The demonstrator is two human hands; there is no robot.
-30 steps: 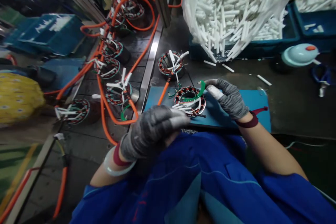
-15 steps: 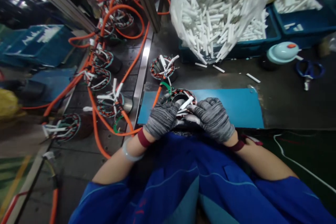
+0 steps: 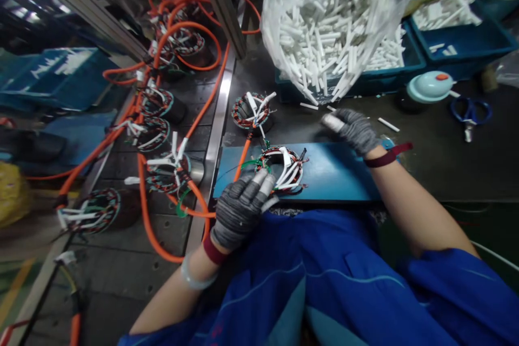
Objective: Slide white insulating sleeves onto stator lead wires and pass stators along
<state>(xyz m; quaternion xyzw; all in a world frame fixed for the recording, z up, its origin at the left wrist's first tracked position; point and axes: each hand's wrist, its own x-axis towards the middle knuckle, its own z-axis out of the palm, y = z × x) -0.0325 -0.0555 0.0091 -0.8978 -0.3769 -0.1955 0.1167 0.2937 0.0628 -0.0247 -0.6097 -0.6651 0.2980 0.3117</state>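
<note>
A ring-shaped motor stator with orange-black windings, white sleeves and green wires lies on a blue mat in front of me. My left hand, in a grey glove with pale fingertips, rests at its near left side, fingers stretched out and touching or almost touching the rim. To the right, my gloved right hand hangs over the mat's far edge, close to the loose white sleeves. Its fingers point left, stretched out and slightly blurred, with nothing visible in them. An orange cable runs beside the stator.
A clear bag of white sleeves stands at the back, beside blue bins. A light-blue lidded container and scissors lie right. Another stator stands behind; several more with orange cables line the left track.
My right hand has left the stator and moved right and away from me. My left hand has drawn back slightly toward me, uncovering the stator with its white sleeves.
</note>
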